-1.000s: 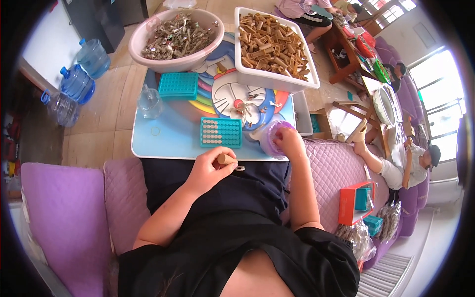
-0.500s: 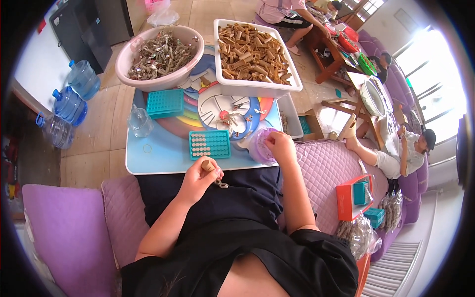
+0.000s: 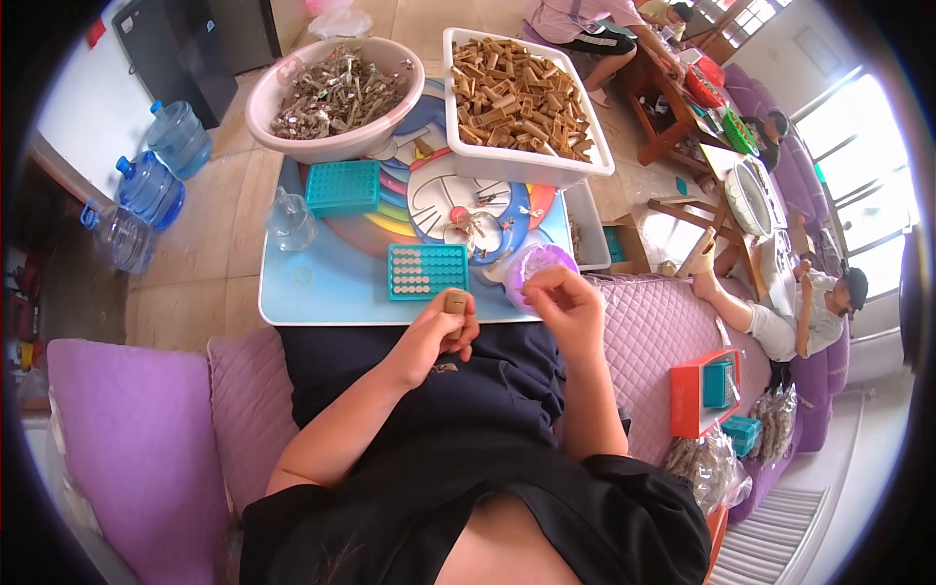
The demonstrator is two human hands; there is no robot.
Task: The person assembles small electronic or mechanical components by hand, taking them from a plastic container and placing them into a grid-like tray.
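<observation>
My left hand (image 3: 439, 336) is closed round a small brown, wooden-looking block (image 3: 455, 302), whose top end shows above the fingers. A bit of something shiny (image 3: 444, 368) shows just below that hand, against my dark clothing. Beside the purple bowl (image 3: 519, 292) my right hand (image 3: 568, 310) is raised with thumb and fingertips pinched together; whatever they hold is too small to make out. The teal grid tray (image 3: 429, 293) lies in front of my left hand, its left part filled with small round pale pieces. Small shiny trinkets (image 3: 475, 234) lie on the cartoon-printed table (image 3: 361, 292).
Another teal tray (image 3: 343, 188) and a clear plastic jug (image 3: 291, 224) stand at the table's left. A pink basin (image 3: 263, 122) of bundled packets and a white bin (image 3: 531, 171) heaped with brown pieces stand behind. Other people work at tables on the right.
My right hand has come up out of the purple bowl. My left hand has moved right, turning the brown block more upright. The whole view has shifted slightly.
</observation>
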